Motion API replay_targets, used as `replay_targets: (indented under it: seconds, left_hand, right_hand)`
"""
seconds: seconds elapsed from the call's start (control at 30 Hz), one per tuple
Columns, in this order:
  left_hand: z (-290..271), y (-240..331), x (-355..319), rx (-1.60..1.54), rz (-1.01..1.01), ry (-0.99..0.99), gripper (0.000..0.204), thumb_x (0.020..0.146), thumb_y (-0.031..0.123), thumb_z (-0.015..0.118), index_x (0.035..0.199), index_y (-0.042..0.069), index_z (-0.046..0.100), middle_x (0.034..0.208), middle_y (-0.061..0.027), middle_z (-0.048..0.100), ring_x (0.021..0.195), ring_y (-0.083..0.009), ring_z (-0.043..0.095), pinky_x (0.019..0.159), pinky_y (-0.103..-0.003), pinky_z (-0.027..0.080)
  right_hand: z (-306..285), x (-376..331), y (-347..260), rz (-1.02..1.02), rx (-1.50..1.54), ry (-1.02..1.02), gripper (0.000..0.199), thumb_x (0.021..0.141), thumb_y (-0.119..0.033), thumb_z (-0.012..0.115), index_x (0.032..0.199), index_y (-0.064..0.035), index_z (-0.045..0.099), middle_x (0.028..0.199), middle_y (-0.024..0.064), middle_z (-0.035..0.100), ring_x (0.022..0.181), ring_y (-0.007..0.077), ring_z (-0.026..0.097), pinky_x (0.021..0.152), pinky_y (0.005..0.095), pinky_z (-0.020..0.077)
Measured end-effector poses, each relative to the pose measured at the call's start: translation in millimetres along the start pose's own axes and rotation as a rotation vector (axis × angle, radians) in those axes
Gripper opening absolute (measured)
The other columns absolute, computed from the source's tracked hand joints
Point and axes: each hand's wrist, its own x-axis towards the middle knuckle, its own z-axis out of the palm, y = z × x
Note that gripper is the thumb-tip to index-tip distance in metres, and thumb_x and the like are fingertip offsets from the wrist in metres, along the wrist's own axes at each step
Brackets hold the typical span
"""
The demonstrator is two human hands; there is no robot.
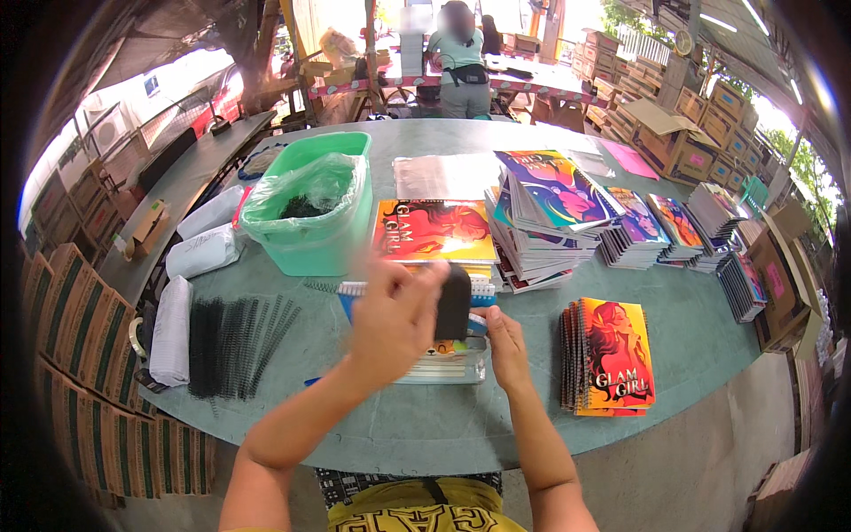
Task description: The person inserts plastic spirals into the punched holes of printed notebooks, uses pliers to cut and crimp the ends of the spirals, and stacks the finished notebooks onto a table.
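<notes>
My left hand point(396, 310), partly smeared by motion, is raised over the table's middle with its fingers curled against a black rounded slab point(454, 303). My right hand point(505, 346) is just beside it, thumb and fingers closed on the edge of a small blue-and-white round piece point(477, 324), partly hidden by the slab. Beneath both hands lies a pile with a clear-wrapped pack point(443, 370) at its near side, mostly covered. Behind them is a stack of red-and-yellow notebooks point(434, 232). Spiral-bound notebooks point(616, 355) are piled to the right.
Black spiral coils point(235, 346) lie at left beside white wrapped rolls point(170, 332). A green bin point(332, 239) with a plastic liner holds dark coils. Several notebook stacks point(554, 208) and a cardboard box point(784, 284) stand right. A person point(461, 66) stands at a far table.
</notes>
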Motion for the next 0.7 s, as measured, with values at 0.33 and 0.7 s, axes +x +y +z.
replay_targets:
  seconds: [0.33, 0.7]
  left_hand:
    - [-12, 6, -20, -0.227, -0.183, -0.11, 0.022, 0.075, 0.006, 0.067, 0.096, 0.006, 0.059, 0.088, -0.0124, 0.056, 0.081, -0.0273, 0.056, 0.072, -0.035, 0.046]
    - [22, -39, -38, -0.01, 0.171, -0.372, 0.025, 0.069, 0.009, 0.065, 0.092, 0.004, 0.056, 0.086, -0.0131, 0.056, 0.085, -0.0313, 0.055, 0.074, -0.041, 0.043]
  right_hand:
    - [-3, 7, 7, -0.221, -0.047, 0.016, 0.038, 0.093, -0.035, 0.053, 0.1, 0.0005, 0.062, 0.094, 0.0057, 0.063, 0.088, 0.0121, 0.056, 0.077, 0.0253, 0.0435]
    - [2, 7, -17, -0.411, -0.694, -0.108, 0.018, 0.081, -0.014, 0.063, 0.096, -0.0036, 0.06, 0.087, 0.0144, 0.058, 0.084, 0.0346, 0.057, 0.072, 0.039, 0.0465]
